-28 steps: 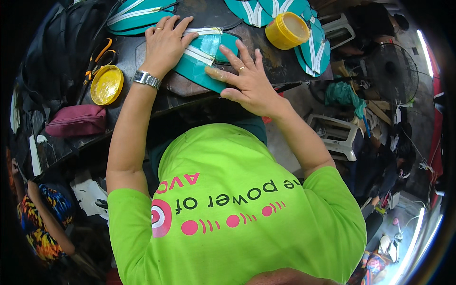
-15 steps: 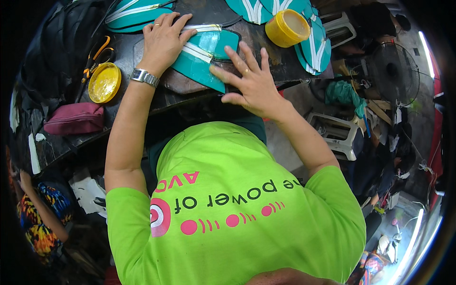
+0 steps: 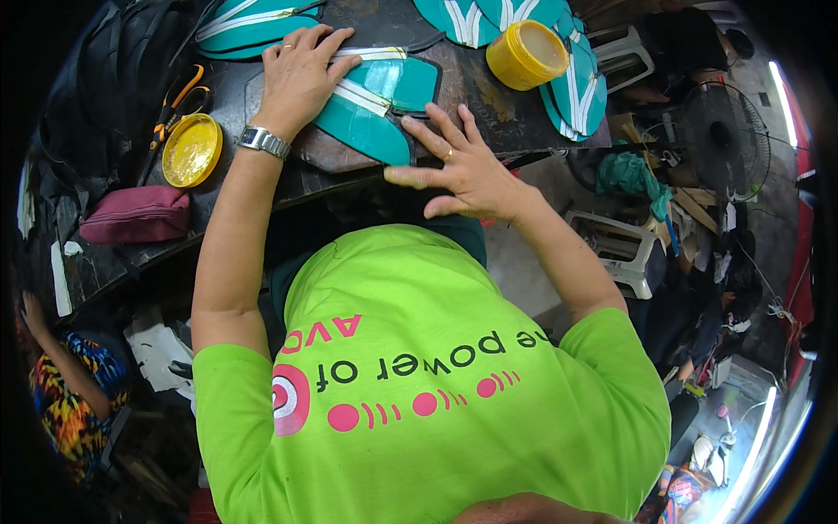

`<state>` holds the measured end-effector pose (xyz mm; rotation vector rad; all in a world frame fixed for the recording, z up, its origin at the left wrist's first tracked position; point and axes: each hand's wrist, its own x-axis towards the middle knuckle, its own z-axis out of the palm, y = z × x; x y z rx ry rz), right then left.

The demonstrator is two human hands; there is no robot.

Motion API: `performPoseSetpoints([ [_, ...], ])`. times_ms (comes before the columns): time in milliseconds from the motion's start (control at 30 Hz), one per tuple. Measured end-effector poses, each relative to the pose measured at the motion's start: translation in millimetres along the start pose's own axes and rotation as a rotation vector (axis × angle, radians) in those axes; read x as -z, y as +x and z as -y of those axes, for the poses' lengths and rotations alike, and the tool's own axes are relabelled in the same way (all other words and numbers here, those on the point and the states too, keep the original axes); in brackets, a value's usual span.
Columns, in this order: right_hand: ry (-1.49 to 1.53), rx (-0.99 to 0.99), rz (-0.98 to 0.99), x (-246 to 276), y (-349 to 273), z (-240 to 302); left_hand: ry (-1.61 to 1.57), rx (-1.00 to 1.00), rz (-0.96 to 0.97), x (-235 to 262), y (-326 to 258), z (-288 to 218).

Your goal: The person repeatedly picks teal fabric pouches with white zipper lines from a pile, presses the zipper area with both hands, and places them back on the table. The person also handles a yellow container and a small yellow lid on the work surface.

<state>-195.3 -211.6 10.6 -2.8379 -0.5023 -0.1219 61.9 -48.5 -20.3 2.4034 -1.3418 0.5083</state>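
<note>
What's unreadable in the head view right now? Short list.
- Teal sole: its left part is covered by the left hand.
- Table near edge: hidden behind the green shirt.
- Orange scissors: blades lost in the dark rim.
- Teal soles at top: cut off by the frame edge.
- Yellow tub: contents too small to tell.

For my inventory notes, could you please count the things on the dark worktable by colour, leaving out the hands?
Teal: 5 flat teal sole-shaped pieces with white strips, one under the left hand and right hand
Yellow: 2, round yellow tub and round yellow lid
Maroon: 1 soft maroon pouch
Orange: 1 pair of orange-handled scissors
Total: 9
</note>
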Motion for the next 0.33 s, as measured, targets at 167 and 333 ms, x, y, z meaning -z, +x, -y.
performPoseSetpoints([
  [167,0.621,-0.082,-0.169,23.4,-5.6,-5.8,-0.003,0.004,0.022,8.1,-4.0,-3.5],
  [333,0.377,-0.373,-0.378,21.6,14.9,-33.3,-0.039,0.037,0.067,16.4,-17.2,-8.0],
])
